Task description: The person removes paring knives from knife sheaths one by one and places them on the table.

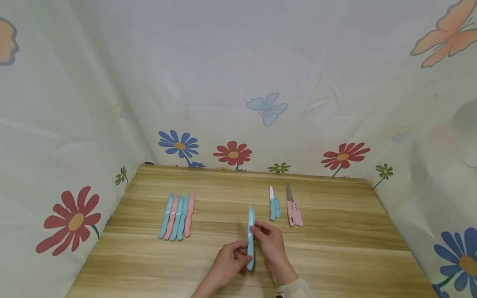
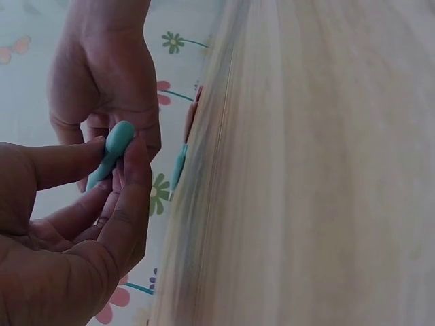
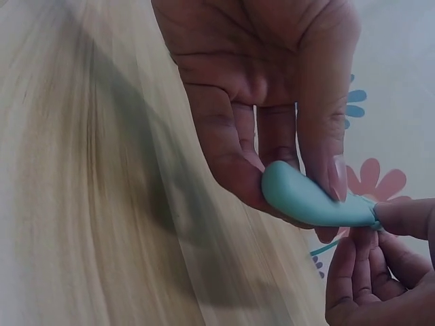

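Note:
A light-blue knife (image 1: 250,249) in a matching sheath (image 1: 251,214) is held upright between both hands, above the table. At the lower end, the left hand (image 1: 229,261) pinches the knife's handle between thumb and fingers. The right hand (image 1: 272,244) grips higher up, near where handle and sheath meet, thumb on the front. Seen in the left wrist view, the rounded handle end (image 2: 120,138) sticks out between the left thumb and fingers. In the right wrist view, the right thumb (image 3: 404,217) presses beside the handle's far end. The blade is hidden.
Several sheathed blue and pink knives (image 1: 180,219) lie side by side at left on the wooden table (image 1: 335,248). To the right lie a blue knife (image 1: 272,207) with bare white blade beside its sheath, and a pink knife (image 1: 290,207) with grey blade beside its sheath. Flowered curtains (image 1: 231,82) surround the table.

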{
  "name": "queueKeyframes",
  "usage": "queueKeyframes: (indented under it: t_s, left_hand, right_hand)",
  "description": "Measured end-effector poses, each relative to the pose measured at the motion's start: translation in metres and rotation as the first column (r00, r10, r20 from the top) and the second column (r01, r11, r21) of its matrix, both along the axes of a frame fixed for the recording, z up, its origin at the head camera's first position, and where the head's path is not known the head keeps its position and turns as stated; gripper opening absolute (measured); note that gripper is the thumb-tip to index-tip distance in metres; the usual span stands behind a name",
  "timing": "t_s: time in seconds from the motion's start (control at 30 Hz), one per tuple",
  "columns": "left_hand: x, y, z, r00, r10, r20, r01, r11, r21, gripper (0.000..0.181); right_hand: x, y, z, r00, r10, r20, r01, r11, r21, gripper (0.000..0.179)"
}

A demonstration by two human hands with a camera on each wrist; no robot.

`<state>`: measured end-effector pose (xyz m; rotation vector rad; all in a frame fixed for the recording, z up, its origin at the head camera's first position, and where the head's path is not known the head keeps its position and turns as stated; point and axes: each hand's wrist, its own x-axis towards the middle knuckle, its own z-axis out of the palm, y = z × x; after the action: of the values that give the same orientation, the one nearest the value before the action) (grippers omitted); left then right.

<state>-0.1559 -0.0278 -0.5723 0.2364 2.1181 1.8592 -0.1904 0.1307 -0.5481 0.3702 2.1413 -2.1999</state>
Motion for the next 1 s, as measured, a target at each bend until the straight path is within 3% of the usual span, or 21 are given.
queueKeyframes:
  t_s: [0.33,1.0]
  left_hand:
    - [0.000,0.001,0.002,1.000,-0.005,0.005,0.005,1.000,-0.001,0.033]
    - [0.005,0.002,0.002,1.000,-0.003,0.020,0.003,1.000,0.002,0.033]
  right_hand:
    - [-0.002,0.002,0.003,1.000,-0.013,0.024,0.013,0.999,0.031,0.031]
    - [-0.012,0.002,0.011,1.000,-0.020,-0.014,0.021,0.999,0.049,0.031]
